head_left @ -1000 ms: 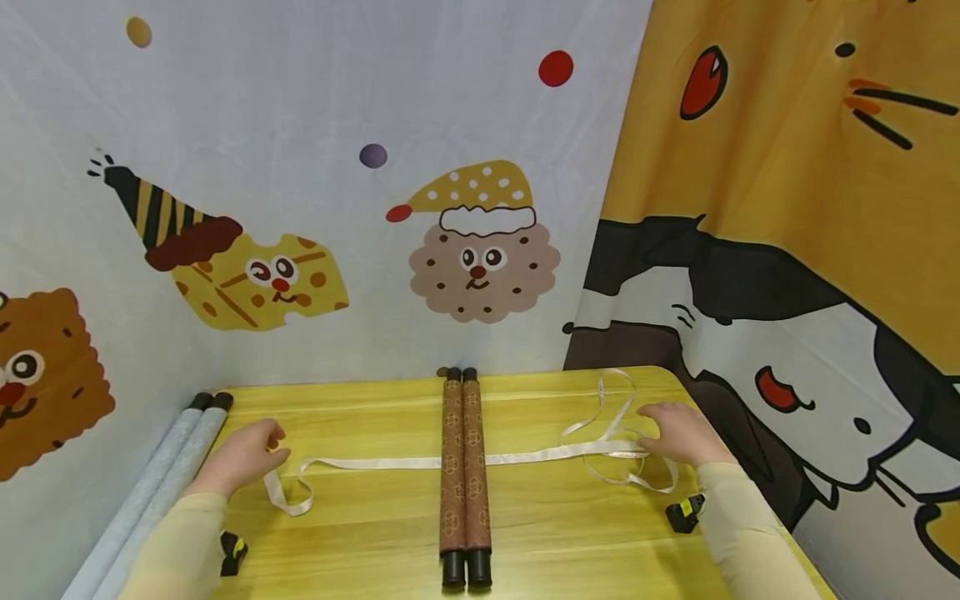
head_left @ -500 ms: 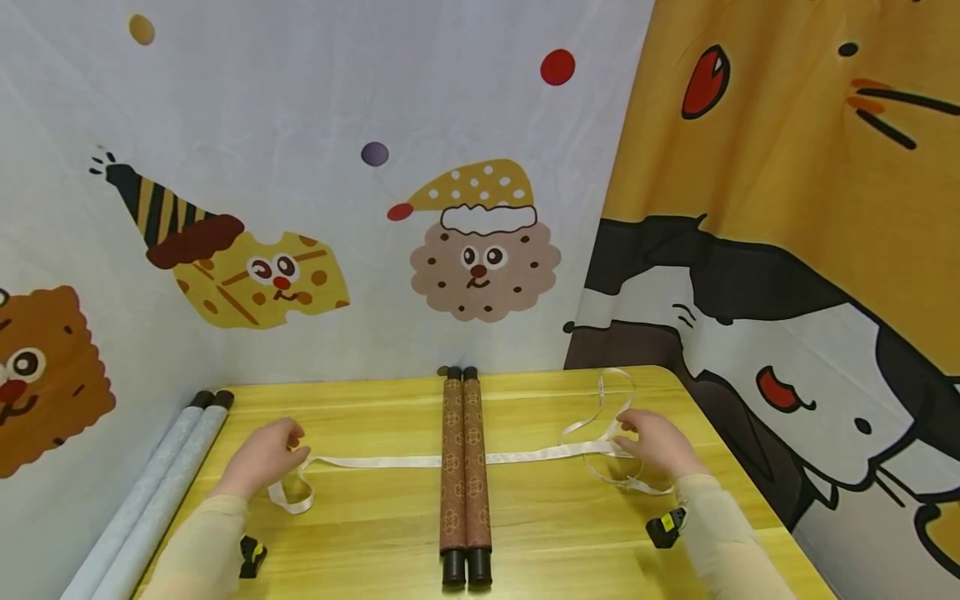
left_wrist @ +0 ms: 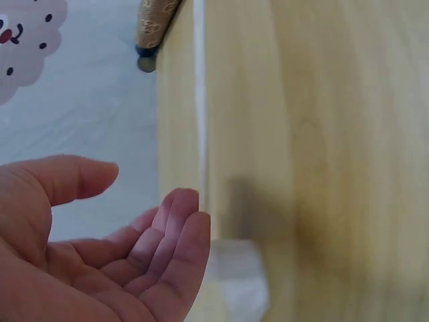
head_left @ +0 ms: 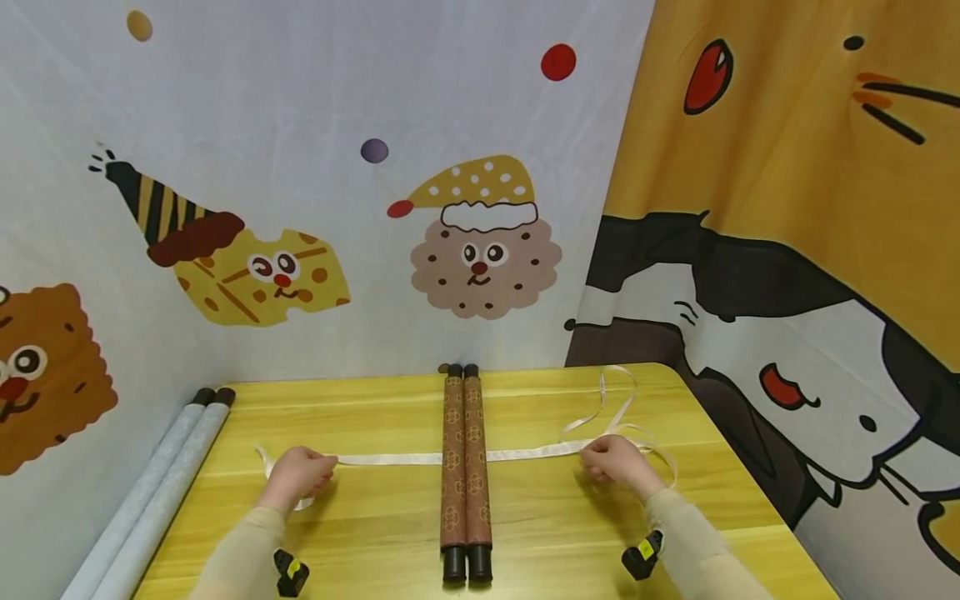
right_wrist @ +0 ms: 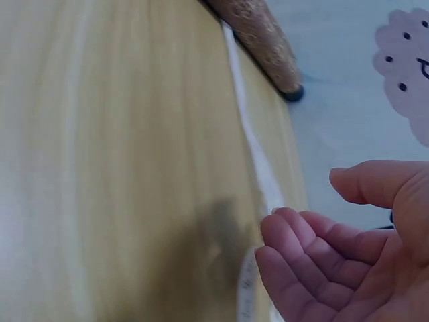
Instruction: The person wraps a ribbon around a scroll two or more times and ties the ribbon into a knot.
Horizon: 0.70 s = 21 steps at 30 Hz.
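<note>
Ribbon (head_left: pixel 390 459), narrow, cream-white and satin-like, crosses the middle of the frame on a yellow, wood-grained bench (head_left: pixel 360 550). It passes beneath two slim, brown-patterned rolls with black end caps (head_left: pixel 453 467), which lie side by side in the lower centre. The crosswise lay appears deliberate: a free length shows on either side, and the rolls' weight probably pins the middle. Slack lies at the left hand and in thin, pale curls (head_left: pixel 602 394) at centre right; whether those curls are the same strip cannot be determined. Two pale grey rolls with black end caps (head_left: pixel 172 492) lie at the lower left, apparently set aside.

Bare left hand (head_left: pixel 300 477) and bare right hand (head_left: pixel 619 463) hover at the ribbon, one each side of the brown rolls. Both forearms angle inward from the bottom of the frame. In the wrist views each grip is apart: thumb extended, fingers loosely bent, nothing between them. Fingertips overlap the ribbon in view; contact cannot be confirmed.
</note>
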Each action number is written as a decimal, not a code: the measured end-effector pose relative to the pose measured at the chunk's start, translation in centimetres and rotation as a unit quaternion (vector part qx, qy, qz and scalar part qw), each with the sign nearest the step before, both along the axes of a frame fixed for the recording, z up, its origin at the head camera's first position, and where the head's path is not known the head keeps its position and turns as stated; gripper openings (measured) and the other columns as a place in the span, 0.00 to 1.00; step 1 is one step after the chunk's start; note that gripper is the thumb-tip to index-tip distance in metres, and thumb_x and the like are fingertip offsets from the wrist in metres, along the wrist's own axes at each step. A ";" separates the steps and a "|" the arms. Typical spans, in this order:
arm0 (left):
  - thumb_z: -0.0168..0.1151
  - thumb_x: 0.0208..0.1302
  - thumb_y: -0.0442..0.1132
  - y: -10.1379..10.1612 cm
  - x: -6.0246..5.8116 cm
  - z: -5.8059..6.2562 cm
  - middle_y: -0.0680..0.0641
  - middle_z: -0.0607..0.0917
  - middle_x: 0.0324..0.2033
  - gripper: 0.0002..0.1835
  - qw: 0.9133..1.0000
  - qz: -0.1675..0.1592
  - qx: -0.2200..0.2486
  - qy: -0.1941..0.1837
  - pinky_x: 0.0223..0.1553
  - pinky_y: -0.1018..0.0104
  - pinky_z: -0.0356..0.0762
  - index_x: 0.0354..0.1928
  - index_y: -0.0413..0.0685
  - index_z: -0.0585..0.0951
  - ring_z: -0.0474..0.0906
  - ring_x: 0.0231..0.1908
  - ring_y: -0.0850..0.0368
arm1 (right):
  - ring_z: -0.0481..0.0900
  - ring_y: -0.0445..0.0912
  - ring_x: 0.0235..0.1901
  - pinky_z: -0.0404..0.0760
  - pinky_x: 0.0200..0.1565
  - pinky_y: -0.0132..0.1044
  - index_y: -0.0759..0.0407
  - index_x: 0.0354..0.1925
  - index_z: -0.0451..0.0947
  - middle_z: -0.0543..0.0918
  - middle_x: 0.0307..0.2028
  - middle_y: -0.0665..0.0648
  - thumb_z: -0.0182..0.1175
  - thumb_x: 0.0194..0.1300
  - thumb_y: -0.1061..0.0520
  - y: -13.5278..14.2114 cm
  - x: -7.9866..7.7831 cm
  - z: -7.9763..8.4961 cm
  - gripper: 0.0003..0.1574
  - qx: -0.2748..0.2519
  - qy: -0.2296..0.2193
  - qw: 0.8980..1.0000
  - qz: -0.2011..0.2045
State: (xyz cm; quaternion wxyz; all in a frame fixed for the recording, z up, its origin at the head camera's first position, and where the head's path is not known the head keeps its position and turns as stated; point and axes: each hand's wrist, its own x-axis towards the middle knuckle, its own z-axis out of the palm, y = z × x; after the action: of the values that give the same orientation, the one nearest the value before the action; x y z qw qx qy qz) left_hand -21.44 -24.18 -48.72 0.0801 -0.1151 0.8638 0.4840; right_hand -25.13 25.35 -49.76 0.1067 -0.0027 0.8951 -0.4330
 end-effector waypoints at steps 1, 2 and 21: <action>0.57 0.67 0.38 0.1 0.0 -0.3 0.40 0.84 0.29 0.17 1.000 0.006 0.003 -0.003 0.33 0.59 0.81 0.36 0.24 0.78 0.80 0.29 0.52 | 0.78 0.45 0.25 0.80 0.30 0.39 0.72 0.36 0.80 0.81 0.24 0.57 0.59 0.69 0.59 -0.2 0.1 -0.2 0.14 0.004 -0.003 1.000 0.000; 0.57 0.66 0.37 0.1 0.0 -0.6 0.40 0.83 0.29 0.15 1.000 0.012 0.009 -0.004 0.33 0.59 0.81 0.33 0.26 0.77 0.79 0.29 0.52 | 0.78 0.45 0.24 0.80 0.29 0.39 0.72 0.33 0.80 0.80 0.23 0.56 0.59 0.69 0.60 -0.3 0.2 -0.3 0.13 0.005 -0.005 1.000 0.000; 0.50 0.68 0.46 -0.9 -2.3 -2.1 0.46 0.76 0.14 0.22 0.991 0.027 -0.132 -0.020 0.24 0.59 0.71 0.17 0.42 0.75 0.70 0.17 0.53 | 0.58 0.43 0.11 0.60 0.19 0.36 0.52 0.09 0.66 0.64 0.08 0.48 0.55 0.66 0.49 -0.5 -1.6 -2.3 0.29 0.167 0.028 0.983 -0.073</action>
State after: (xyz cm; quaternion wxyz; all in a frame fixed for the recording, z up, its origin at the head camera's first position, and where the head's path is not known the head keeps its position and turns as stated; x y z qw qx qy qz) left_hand -23.75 -25.09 -50.81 0.0682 -0.1570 0.9148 0.3658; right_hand -26.73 24.84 -52.04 0.0484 0.0685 0.9551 -0.2842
